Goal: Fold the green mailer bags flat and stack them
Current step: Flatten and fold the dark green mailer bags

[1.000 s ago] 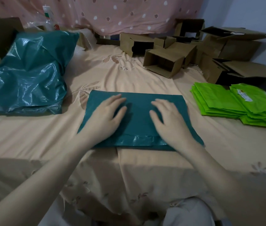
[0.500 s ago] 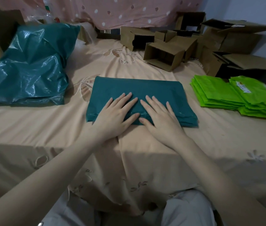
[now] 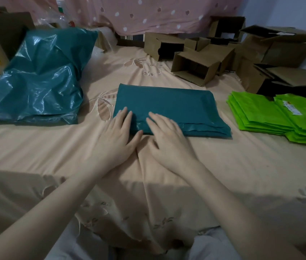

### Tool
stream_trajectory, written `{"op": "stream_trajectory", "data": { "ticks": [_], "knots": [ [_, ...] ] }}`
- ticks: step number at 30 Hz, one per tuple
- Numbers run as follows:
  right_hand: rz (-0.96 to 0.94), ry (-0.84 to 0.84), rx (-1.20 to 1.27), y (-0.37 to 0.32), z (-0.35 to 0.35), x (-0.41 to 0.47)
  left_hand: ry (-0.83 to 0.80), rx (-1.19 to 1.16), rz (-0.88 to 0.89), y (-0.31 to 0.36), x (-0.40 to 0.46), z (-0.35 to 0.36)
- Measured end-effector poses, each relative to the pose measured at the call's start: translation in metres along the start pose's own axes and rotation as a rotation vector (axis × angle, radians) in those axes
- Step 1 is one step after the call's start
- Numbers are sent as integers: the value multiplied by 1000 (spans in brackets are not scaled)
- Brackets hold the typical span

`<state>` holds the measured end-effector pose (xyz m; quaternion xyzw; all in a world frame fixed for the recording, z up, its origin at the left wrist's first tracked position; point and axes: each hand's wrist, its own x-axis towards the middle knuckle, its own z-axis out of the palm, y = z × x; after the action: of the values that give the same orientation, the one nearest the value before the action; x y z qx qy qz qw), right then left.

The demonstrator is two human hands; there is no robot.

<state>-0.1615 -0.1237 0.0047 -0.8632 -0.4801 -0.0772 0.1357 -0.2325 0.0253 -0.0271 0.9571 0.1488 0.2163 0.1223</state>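
I see the folded teal mailer bag point(image 3: 167, 107) lying flat on the peach bedsheet point(image 3: 223, 166) at the centre of my view, directly at 12 o'clock from both hands. My left hand point(image 3: 117, 136) lies with straight, spread fingers, its fingertips on the bag's near-left corner and its palm on the sheet below. My right hand point(image 3: 167, 139) sits just beside it at 3 o'clock, fingers also straight and slightly fanned, tips pressing the bag's near edge; neither hand curls round anything. The two hands nearly touch at the thumbs.

The bag reads as a dark teal rectangle, wider than deep, matte on top. Along its near edge I can see several layers stepped over one another, with a glossy strip showing just right of my right hand.

At 10 o'clock from the bag, well apart, lies a bulky teal plastic pack point(image 3: 36, 77), shiny and wrinkled. At 3 o'clock, a stack of bright green mailer bags point(image 3: 257, 113) lies flat, with a second pile overlapping it farther right. Open cardboard boxes point(image 3: 195, 66) crowd from 12 to 2 o'clock, and a pink dotted cloth point(image 3: 148, 14) hangs along the far side.
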Motion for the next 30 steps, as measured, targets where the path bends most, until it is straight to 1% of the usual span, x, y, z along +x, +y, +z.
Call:
{"op": "stream_trajectory", "data": {
  "ticks": [2, 4, 8, 12, 16, 18, 21, 24, 28, 30],
  "knots": [
    [-58, 17, 22, -22, 8, 2, 47, 7, -3, -11, -14, -3],
    [-85, 22, 24, -36, 18, 6, 44, 46, 4, -17, -24, -6],
    [-53, 11, -20, -44, 32, 10, 34, 148, 59, -18, -32, -10],
    [-25, -33, -107, -45, 36, 8, -74, 224, 163, -22, -33, -7],
    [6, -55, -162, -45, 36, 6, -116, 225, 103, -18, -30, -8],
    [37, -42, -181, -44, 35, 5, -76, 229, 81, -15, -28, -6],
    [80, -9, -199, -44, 34, 3, 8, 297, 108, -16, -26, 1],
    [107, -10, -196, -43, 33, 2, 35, 322, 103, -16, -24, 5],
    [178, 24, -162, -33, 26, -1, 43, 293, 53, -8, -23, 3],
    [189, 2, -151, -24, 22, -3, 48, 300, 43, -6, -22, 3]
  ]
}}
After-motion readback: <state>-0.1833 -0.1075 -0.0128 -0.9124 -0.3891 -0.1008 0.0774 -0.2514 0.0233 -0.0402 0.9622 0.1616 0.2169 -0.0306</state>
